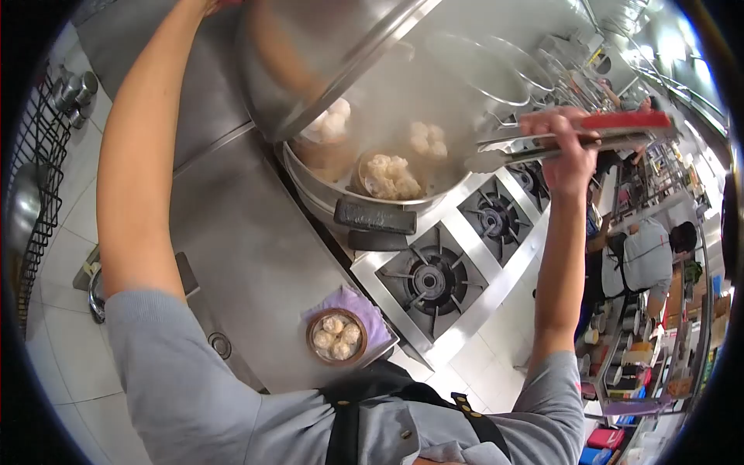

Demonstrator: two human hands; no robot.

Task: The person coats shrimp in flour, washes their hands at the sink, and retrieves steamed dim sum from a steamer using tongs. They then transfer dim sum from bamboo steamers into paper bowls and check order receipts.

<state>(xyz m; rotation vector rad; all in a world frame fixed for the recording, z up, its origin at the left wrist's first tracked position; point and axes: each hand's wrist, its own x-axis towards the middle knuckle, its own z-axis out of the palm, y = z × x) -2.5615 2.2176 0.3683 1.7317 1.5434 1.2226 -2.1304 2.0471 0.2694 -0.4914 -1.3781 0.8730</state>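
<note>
My right hand (570, 147) is closed around metal tongs with a red handle (626, 120). The tips of the tongs hang over the right rim of a large steaming pot (318, 190). Inside the pot are small round baskets of dumplings (391, 177), with more dumplings (428, 139) behind, blurred by steam. A big metal lid (310, 54) is tilted up over the pot's left side. At the top edge my left hand (221, 5) is at the lid, mostly cut off; its fingers are hidden. A round basket of dumplings (337, 335) sits on a purple cloth (364, 306).
The steel counter (240, 232) runs along the left of the pot. Gas burners (434, 279) lie to its right. A black wire rack (35, 178) stands at far left. A person in a grey shirt (647, 256) is at the right, near crowded shelves (682, 325).
</note>
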